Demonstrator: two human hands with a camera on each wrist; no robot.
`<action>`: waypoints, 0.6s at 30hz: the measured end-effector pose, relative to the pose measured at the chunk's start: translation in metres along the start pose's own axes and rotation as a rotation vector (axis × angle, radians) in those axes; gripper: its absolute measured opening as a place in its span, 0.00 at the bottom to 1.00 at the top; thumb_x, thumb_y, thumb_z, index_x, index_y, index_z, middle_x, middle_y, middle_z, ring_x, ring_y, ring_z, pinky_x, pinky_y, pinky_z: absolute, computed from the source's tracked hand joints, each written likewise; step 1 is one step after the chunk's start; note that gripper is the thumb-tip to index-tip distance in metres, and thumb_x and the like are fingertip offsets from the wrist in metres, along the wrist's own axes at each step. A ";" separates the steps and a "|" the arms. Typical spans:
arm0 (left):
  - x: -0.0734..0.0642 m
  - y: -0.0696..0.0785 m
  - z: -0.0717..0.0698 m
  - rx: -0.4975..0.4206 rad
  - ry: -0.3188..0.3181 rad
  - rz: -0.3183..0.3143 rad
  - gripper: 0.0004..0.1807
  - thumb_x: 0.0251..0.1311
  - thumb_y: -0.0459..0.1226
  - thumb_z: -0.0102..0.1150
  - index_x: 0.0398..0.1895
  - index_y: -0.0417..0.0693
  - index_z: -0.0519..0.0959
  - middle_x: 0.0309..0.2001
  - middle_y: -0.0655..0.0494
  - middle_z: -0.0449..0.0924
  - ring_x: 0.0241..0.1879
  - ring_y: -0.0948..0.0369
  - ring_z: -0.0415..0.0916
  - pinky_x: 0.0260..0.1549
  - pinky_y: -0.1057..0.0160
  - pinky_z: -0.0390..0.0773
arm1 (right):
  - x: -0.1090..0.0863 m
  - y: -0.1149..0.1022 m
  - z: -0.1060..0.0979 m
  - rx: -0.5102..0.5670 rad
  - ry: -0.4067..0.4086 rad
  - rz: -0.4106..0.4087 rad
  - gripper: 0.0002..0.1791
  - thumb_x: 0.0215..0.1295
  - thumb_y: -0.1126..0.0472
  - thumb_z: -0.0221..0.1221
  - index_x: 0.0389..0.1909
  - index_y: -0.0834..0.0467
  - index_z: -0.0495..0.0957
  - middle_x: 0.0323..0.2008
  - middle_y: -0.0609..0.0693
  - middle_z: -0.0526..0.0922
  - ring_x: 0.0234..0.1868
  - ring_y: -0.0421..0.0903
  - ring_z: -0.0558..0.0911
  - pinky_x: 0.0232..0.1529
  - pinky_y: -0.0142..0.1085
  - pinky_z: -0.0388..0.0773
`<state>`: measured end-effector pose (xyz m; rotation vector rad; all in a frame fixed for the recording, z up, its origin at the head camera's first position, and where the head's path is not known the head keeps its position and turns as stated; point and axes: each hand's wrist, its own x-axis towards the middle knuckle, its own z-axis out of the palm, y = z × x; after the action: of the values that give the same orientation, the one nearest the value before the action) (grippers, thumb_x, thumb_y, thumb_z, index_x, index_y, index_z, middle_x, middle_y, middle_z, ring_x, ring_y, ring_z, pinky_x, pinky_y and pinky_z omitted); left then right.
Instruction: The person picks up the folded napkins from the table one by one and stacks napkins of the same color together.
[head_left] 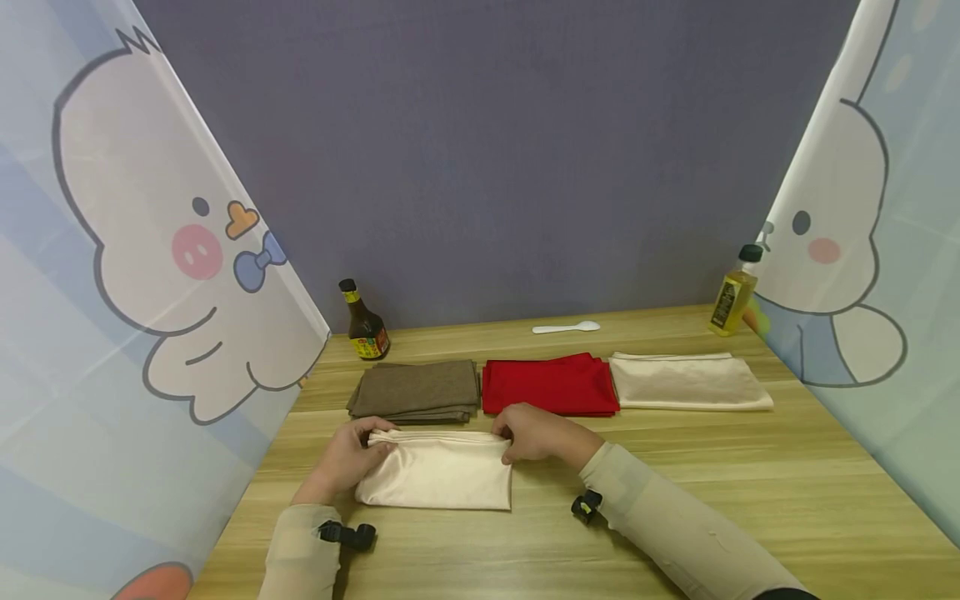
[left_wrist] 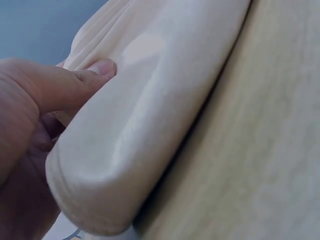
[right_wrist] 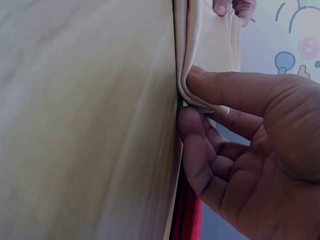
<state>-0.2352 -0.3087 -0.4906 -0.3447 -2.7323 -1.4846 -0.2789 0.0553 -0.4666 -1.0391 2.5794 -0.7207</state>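
Note:
A folded cream cloth [head_left: 442, 475] with a satin sheen lies near the front of the table, its far edge lifted a little. My left hand [head_left: 347, 458] pinches its far left corner, thumb on top, as the left wrist view shows with the thumb [left_wrist: 102, 67] pressing the fabric. At the far right corner, my right hand [head_left: 543, 435] pinches the layered edge between thumb and fingers. The cloth's layers [right_wrist: 187, 50] show stacked in the right wrist view. Just behind it lie a folded brown cloth [head_left: 416, 389] and a folded red cloth [head_left: 550, 385].
Another folded cream cloth [head_left: 686, 382] lies right of the red one. Along the back stand a dark sauce bottle [head_left: 367, 325] and an oil bottle [head_left: 733, 296], with a white spoon [head_left: 566, 327] between them. A grey wall [head_left: 510, 167] and printed side panels enclose the wooden table [head_left: 750, 492].

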 end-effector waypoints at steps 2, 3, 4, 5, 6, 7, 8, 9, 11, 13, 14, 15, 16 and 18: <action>0.000 0.000 0.001 -0.017 0.004 0.016 0.11 0.64 0.27 0.71 0.47 0.47 0.88 0.40 0.52 0.86 0.26 0.63 0.72 0.24 0.67 0.74 | 0.000 0.002 -0.001 -0.007 -0.006 -0.015 0.13 0.57 0.67 0.74 0.26 0.52 0.78 0.24 0.40 0.72 0.30 0.37 0.69 0.34 0.34 0.70; 0.000 0.001 0.002 -0.022 0.006 0.026 0.11 0.63 0.27 0.71 0.47 0.46 0.87 0.40 0.52 0.86 0.27 0.63 0.73 0.24 0.67 0.75 | -0.001 0.002 -0.001 -0.011 -0.009 -0.022 0.14 0.58 0.67 0.73 0.24 0.52 0.77 0.22 0.40 0.70 0.29 0.37 0.68 0.32 0.33 0.68; 0.000 0.001 0.003 -0.024 0.009 0.037 0.11 0.63 0.27 0.71 0.47 0.45 0.87 0.41 0.52 0.86 0.28 0.63 0.73 0.25 0.67 0.75 | -0.001 0.003 -0.002 -0.010 -0.013 -0.026 0.15 0.58 0.68 0.72 0.23 0.52 0.75 0.22 0.39 0.67 0.28 0.37 0.66 0.31 0.33 0.67; 0.000 0.001 0.003 -0.028 0.008 0.047 0.11 0.63 0.26 0.71 0.47 0.45 0.87 0.41 0.51 0.86 0.29 0.62 0.74 0.25 0.66 0.76 | -0.002 0.004 -0.003 -0.006 -0.016 -0.032 0.16 0.59 0.69 0.70 0.22 0.52 0.73 0.21 0.40 0.65 0.27 0.37 0.65 0.30 0.33 0.65; 0.000 0.001 0.004 -0.028 0.013 0.055 0.11 0.63 0.26 0.71 0.47 0.44 0.87 0.42 0.51 0.86 0.30 0.62 0.75 0.26 0.66 0.77 | -0.002 0.005 -0.004 -0.001 -0.018 -0.036 0.17 0.60 0.69 0.69 0.22 0.51 0.72 0.20 0.40 0.65 0.26 0.37 0.65 0.29 0.32 0.64; 0.001 0.001 0.005 -0.025 0.014 0.059 0.11 0.62 0.26 0.71 0.47 0.44 0.87 0.42 0.51 0.86 0.30 0.62 0.76 0.26 0.66 0.77 | -0.002 0.005 -0.005 0.009 -0.017 -0.042 0.16 0.60 0.70 0.68 0.21 0.51 0.72 0.20 0.39 0.65 0.26 0.37 0.64 0.29 0.32 0.64; 0.001 0.001 0.005 -0.023 0.018 0.061 0.11 0.62 0.26 0.71 0.47 0.44 0.87 0.43 0.51 0.86 0.30 0.62 0.76 0.26 0.66 0.78 | -0.003 0.005 -0.006 0.018 -0.015 -0.044 0.16 0.60 0.70 0.67 0.21 0.51 0.73 0.20 0.39 0.65 0.26 0.37 0.65 0.29 0.32 0.64; 0.001 0.001 0.005 -0.020 0.016 0.063 0.12 0.62 0.26 0.71 0.47 0.44 0.87 0.43 0.51 0.86 0.31 0.62 0.76 0.26 0.66 0.78 | -0.003 0.006 -0.007 0.027 -0.010 -0.047 0.15 0.61 0.70 0.66 0.21 0.51 0.74 0.20 0.39 0.66 0.25 0.36 0.65 0.28 0.31 0.64; 0.000 0.002 0.005 -0.017 0.013 0.064 0.12 0.63 0.27 0.71 0.48 0.44 0.87 0.44 0.50 0.86 0.31 0.62 0.77 0.27 0.66 0.79 | -0.004 0.006 -0.009 0.051 0.003 -0.050 0.13 0.60 0.70 0.66 0.22 0.52 0.78 0.20 0.38 0.69 0.25 0.36 0.67 0.28 0.31 0.67; 0.000 0.001 0.005 -0.017 0.009 0.061 0.12 0.63 0.28 0.71 0.49 0.45 0.87 0.45 0.51 0.86 0.31 0.62 0.76 0.27 0.66 0.78 | -0.005 0.006 -0.011 0.071 0.018 -0.044 0.11 0.60 0.70 0.66 0.24 0.53 0.81 0.20 0.38 0.72 0.26 0.36 0.70 0.28 0.32 0.70; 0.000 0.004 0.006 -0.009 0.009 0.056 0.12 0.63 0.27 0.71 0.49 0.44 0.86 0.45 0.49 0.86 0.32 0.62 0.76 0.28 0.66 0.78 | -0.004 0.006 -0.012 0.074 0.023 -0.041 0.11 0.60 0.70 0.66 0.23 0.53 0.81 0.20 0.38 0.72 0.26 0.37 0.70 0.28 0.32 0.70; -0.001 0.004 0.006 -0.012 0.007 0.059 0.12 0.64 0.28 0.70 0.50 0.44 0.86 0.46 0.49 0.85 0.32 0.62 0.75 0.28 0.66 0.77 | -0.004 0.007 -0.012 0.076 0.028 -0.042 0.12 0.60 0.70 0.66 0.22 0.53 0.80 0.20 0.38 0.71 0.25 0.37 0.69 0.28 0.32 0.69; 0.000 0.004 0.006 -0.010 0.008 0.061 0.12 0.64 0.28 0.70 0.50 0.44 0.86 0.45 0.49 0.85 0.31 0.62 0.75 0.28 0.67 0.77 | -0.004 0.008 -0.013 0.073 0.032 -0.042 0.13 0.60 0.70 0.66 0.21 0.52 0.78 0.19 0.38 0.69 0.25 0.36 0.69 0.28 0.32 0.68; 0.000 0.004 0.005 -0.006 0.008 0.066 0.12 0.64 0.29 0.70 0.50 0.44 0.86 0.45 0.49 0.85 0.31 0.63 0.74 0.27 0.67 0.76 | -0.003 0.010 -0.014 0.070 0.036 -0.044 0.16 0.60 0.70 0.66 0.19 0.51 0.74 0.18 0.38 0.66 0.24 0.36 0.67 0.27 0.32 0.66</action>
<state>-0.2340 -0.3024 -0.4906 -0.4237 -2.6827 -1.4756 -0.2884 0.0684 -0.4602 -1.0740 2.5487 -0.8422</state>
